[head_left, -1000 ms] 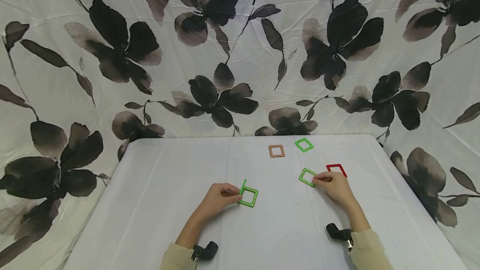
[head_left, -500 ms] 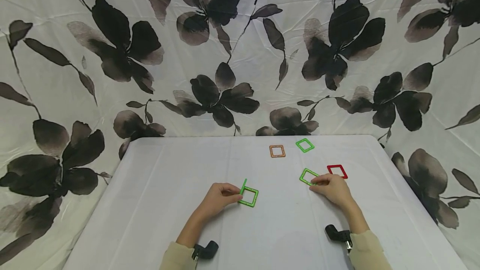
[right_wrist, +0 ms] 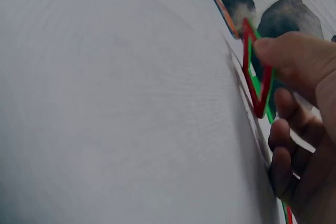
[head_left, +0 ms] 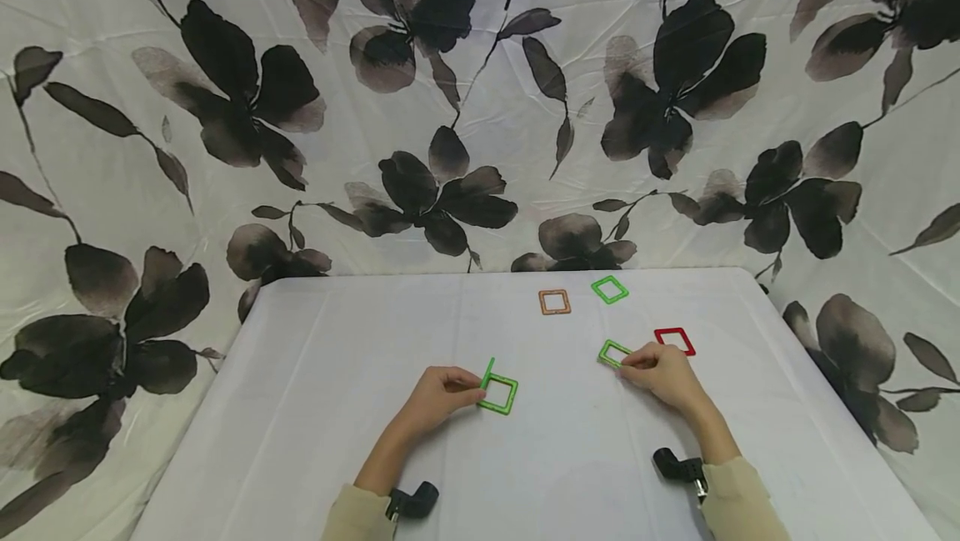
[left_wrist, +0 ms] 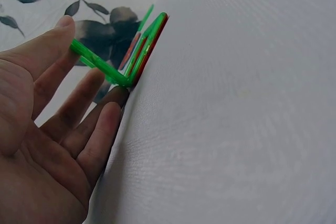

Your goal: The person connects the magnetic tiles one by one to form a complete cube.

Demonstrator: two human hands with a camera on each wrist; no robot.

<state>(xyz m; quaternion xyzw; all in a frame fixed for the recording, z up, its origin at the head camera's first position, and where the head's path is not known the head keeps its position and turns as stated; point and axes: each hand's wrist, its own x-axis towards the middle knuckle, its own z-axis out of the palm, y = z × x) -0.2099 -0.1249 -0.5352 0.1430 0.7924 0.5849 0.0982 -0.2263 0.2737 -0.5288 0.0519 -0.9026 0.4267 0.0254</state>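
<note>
My left hand point(head_left: 438, 395) pinches an upright green square magnetic tile point(left_wrist: 97, 62) between thumb and fingers. Its lower edge meets a flat green square tile point(head_left: 513, 398) lying on the table; the left wrist view shows red on that tile's underside. On the right, my right hand point(head_left: 666, 373) pinches the near edge of another green square tile point(head_left: 605, 351), which is tilted with that edge raised. Seen from the right wrist, the underside of this tile point(right_wrist: 247, 51) is red. Just behind the right hand lies a red square tile point(head_left: 689, 343), partly covered by the fingers.
An orange square tile point(head_left: 541, 303) and a green one point(head_left: 600, 293) lie near the far edge of the white table point(head_left: 337, 333). A white cloth with dark flowers point(head_left: 480, 91) hangs behind. Black cameras point(head_left: 678, 466) sit on both wrists.
The right fingers have shifted to the near edge of the green tile, and that edge has come up off the table. My left hand and its two tiles stay as they were.
</note>
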